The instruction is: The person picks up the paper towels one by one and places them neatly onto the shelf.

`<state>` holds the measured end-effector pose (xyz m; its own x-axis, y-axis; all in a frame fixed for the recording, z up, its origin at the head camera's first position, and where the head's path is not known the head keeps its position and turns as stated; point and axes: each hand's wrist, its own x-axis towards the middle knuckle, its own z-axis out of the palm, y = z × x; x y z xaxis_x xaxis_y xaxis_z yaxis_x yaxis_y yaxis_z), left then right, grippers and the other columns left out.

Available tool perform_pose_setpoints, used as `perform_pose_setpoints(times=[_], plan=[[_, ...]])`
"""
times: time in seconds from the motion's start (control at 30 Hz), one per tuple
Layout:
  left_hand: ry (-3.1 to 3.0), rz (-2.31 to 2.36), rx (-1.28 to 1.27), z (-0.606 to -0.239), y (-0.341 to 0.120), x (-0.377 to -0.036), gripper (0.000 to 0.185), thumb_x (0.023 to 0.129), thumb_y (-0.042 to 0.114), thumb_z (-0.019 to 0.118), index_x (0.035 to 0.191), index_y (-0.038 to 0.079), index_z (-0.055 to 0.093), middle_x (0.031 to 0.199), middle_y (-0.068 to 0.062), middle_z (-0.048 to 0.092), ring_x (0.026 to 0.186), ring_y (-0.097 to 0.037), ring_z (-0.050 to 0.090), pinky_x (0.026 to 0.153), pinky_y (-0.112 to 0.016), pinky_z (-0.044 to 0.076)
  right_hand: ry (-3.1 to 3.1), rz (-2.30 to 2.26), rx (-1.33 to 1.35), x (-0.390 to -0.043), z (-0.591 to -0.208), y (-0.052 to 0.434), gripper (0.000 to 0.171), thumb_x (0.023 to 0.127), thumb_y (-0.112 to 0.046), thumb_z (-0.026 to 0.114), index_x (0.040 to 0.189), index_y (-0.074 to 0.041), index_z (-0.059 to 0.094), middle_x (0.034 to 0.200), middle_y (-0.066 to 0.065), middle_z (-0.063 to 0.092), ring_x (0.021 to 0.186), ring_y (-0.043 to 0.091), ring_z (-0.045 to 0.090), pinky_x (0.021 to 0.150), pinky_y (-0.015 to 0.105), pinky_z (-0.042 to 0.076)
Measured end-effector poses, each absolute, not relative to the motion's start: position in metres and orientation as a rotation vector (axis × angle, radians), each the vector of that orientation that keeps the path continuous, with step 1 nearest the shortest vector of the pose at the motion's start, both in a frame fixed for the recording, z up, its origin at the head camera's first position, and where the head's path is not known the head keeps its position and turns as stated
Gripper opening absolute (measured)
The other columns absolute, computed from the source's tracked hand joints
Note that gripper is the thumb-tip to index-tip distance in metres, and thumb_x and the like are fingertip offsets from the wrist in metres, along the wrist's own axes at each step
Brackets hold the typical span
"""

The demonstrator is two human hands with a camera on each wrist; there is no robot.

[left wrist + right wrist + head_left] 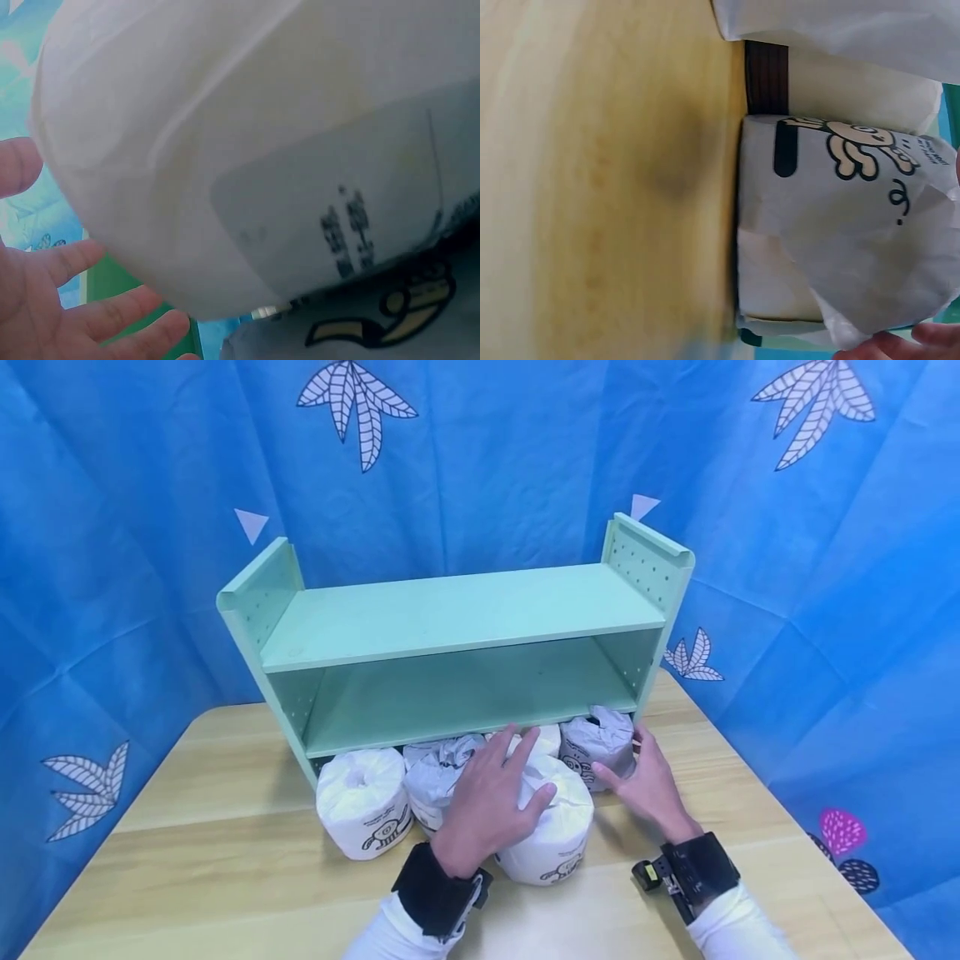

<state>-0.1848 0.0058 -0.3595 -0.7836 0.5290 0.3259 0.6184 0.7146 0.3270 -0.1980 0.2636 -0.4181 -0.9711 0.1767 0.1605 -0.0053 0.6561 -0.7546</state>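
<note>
Several paper-wrapped toilet rolls stand in a row at the foot of a green shelf [480, 693]. My left hand [491, 802] is over the middle of the row, fingers spread, beside a white front toilet roll [562, 827]; that roll fills much of the left wrist view, its wrapper [187, 150] close by the fingers. At the right end, my right hand [652, 781] holds a grey-wrapped toilet roll [600, 743] between thumb and fingers. The right wrist view shows this roll's printed wrapper [855, 225] with fingertips against its side.
A white toilet roll [360, 802] stands at the left end, next to a grey-topped roll [431, 777] partly behind my left hand. Another white roll [551, 739] shows behind the front one. All are on a wooden table [225, 843], with a blue curtain [487, 485] behind.
</note>
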Motion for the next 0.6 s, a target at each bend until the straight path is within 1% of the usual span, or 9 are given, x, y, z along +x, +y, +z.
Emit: perform_pose_setpoints(times=[0.13,0.33,0.6], plan=[[-2.73,-0.635,-0.927,-0.358,0.01,-0.183,0.071,0.095,0.051,0.047,0.155,0.019,0.026,0.157,-0.017,0.024,0.142,-0.033,0.025,0.112,-0.054,0.024,-2.653,1.219,-0.135,-0.2,-0.421,0.262,0.109,0.081,-0.038,0.077,0.152,0.004,0.005,0.15,0.035,0.022,0.135,0.05,0.027,0.107,0.066,0.023],[-2.734,-0.596,-0.956,-0.357,0.016,-0.182,0.07,0.095,0.052,0.045,0.154,0.018,0.027,0.156,-0.017,0.026,0.142,-0.033,0.026,0.111,-0.054,0.027,-2.625,1.229,-0.146,-0.206,-0.424,0.259,0.114,0.079,-0.04,0.079,0.152,0.003,0.005,0.149,0.034,0.025,0.134,0.05,0.029,0.107,0.064,0.024],[-2.719,-0.603,-0.98,-0.357,0.023,-0.181,0.068,0.098,0.049,0.042,0.153,0.014,0.028,0.154,-0.019,0.03,0.14,-0.033,0.03,0.111,-0.052,0.028,-2.547,1.232,-0.122,-0.214,-0.43,0.261,0.111,0.073,-0.035,0.085,0.152,0.0,0.017,0.145,0.029,0.034,0.13,0.044,0.036,0.106,0.062,0.029]])
